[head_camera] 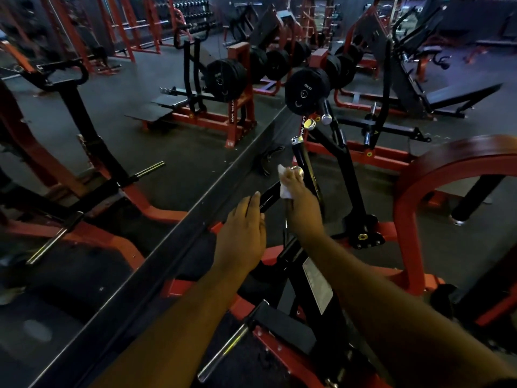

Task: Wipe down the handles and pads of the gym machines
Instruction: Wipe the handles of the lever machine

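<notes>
- The right hand [300,198] grips a white cloth [284,182] and holds it wrapped round the black handle bar [270,197] of a red-and-black plate-loaded machine, just below the bar's chrome end cap [297,171].
- The left hand [242,233] lies nearer the camera than the chrome end cap, with fingers straight and held together; its fingertips touch the lower stretch of the same handle bar, and it clasps nothing.
- A second black handle with a chrome collar [297,140] stands just beyond the end cap, rising toward a black weight plate [307,89] loaded on the machine.
- Left of the end cap a long mirror edge [167,259] runs diagonally along the dark rubber floor, and the glass reflects red frames and black plates.
- Right of the end cap a red arched frame [414,189] curves up from the floor.
- Nearer the camera than the end cap, between the forearms, a pale label plate [319,287] sits on the black upright of the machine.
- The machine's pads cannot be made out in this dim view.
</notes>
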Action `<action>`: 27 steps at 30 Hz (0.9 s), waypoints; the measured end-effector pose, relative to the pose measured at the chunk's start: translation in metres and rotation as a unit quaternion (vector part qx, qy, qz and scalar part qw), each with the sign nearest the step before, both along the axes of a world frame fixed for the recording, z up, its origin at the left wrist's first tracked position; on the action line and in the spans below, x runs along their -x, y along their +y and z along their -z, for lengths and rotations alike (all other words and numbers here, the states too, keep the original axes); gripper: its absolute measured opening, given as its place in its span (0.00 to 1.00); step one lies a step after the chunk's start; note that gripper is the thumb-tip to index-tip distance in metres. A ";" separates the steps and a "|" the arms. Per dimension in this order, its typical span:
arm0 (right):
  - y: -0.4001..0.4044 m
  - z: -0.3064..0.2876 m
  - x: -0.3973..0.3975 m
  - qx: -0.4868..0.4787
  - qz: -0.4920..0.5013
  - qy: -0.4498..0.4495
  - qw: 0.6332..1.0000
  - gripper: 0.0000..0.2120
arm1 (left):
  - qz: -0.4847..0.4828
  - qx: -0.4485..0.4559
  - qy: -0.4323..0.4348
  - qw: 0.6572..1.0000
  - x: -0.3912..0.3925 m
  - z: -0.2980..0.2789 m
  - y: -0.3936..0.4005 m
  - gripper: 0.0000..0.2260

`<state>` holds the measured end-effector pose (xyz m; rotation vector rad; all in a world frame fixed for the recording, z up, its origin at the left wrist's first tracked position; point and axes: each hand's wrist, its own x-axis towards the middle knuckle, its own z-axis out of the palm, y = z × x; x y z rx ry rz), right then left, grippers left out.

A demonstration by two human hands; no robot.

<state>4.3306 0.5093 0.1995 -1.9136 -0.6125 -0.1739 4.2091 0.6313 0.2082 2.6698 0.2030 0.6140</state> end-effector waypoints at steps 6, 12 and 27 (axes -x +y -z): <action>0.002 0.016 0.078 -0.144 -0.091 -0.036 0.985 0.17 | 0.012 0.006 -0.002 1.000 0.002 0.001 0.002 0.26; 0.005 -0.009 0.013 -0.381 0.195 0.245 0.870 0.11 | -0.004 0.002 0.002 1.000 -0.001 0.002 0.000 0.22; 0.006 -0.030 0.040 -0.427 0.164 0.440 0.773 0.07 | -0.004 0.007 0.004 1.000 0.000 0.003 0.002 0.23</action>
